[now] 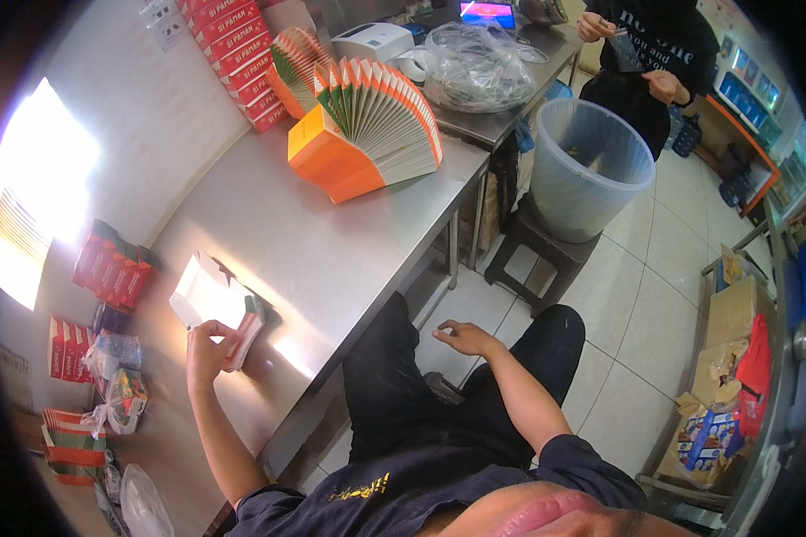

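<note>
Small open carton box, white inside with red-and-green side (222,302), sits on shiny stainless-steel tabletop (318,255). Left hand (210,354) right at its near end, fingers curled against edge, honestly can't tell if pinching. Right hand (462,338) hangs near black trousers (544,351), fingers loosely spread. Fanned orange-and-green cardboard cartons (345,163) farther up tabletop.

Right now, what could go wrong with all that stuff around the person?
The big translucent plastic bin sits on a dark plastic stool that looks small for it, so a bump might tip it. The fanned row of orange-and-green folded cardboard could slide across the smooth steel table if knocked. Only the left hand holds the small open white-lined cardboard box, so it might twist or bend.
</note>
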A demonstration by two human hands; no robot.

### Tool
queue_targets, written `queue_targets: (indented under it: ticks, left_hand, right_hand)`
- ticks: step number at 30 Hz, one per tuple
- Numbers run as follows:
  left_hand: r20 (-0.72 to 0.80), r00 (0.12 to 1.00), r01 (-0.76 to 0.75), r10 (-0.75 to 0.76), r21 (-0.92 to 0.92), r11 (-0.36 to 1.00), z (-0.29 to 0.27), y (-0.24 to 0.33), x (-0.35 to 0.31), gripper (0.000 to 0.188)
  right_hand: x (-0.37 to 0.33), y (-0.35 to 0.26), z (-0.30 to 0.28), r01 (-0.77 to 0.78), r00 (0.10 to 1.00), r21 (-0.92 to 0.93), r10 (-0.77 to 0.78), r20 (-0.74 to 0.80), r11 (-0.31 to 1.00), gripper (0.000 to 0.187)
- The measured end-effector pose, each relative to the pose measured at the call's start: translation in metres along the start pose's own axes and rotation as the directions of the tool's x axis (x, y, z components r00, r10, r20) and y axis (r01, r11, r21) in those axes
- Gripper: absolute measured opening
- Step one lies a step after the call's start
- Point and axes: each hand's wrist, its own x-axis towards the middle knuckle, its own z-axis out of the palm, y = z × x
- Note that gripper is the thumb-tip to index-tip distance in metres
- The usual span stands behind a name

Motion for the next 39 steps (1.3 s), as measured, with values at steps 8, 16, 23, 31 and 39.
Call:
queue_targets:
  ticks: [8,16,23,31,39]
  left_hand:
    - [0.36,0.919,0.293,-0.157,-0.364,0.884,0.005,-0.061,0.031,0.023]
    - [0.415,0.901,0.291,-0.129,-0.355,0.888,-0.001,-0.055,0.036,0.029]
    - [-0.081,0.996,-0.022,0.044,0.254,0.967,0.021,0.042,-0.011,0.006]
    - [-0.558,0.794,-0.156,0.24,0.195,0.968,-0.003,0.025,-0.007,0.015]
    - [-0.769,0.622,-0.217,0.149,0.014,0.976,-0.029,0.053,-0.013,0.024]
  right_hand:
    - [0.0,-0.006,0.0,-0.001,1.0,0.002,0.001,0.006,1.0,0.073]
    - [0.001,-0.005,0.0,0.002,1.0,0.002,-0.002,-0.015,1.0,0.073]
    - [0.002,0.0,0.002,-0.008,1.0,-0.009,0.008,-0.007,1.0,0.074]
    - [0.002,-0.003,0.003,0.001,1.0,-0.013,-0.001,0.004,1.0,0.075]
    - [0.006,0.003,0.005,0.015,1.0,-0.017,-0.015,-0.007,1.0,0.074]
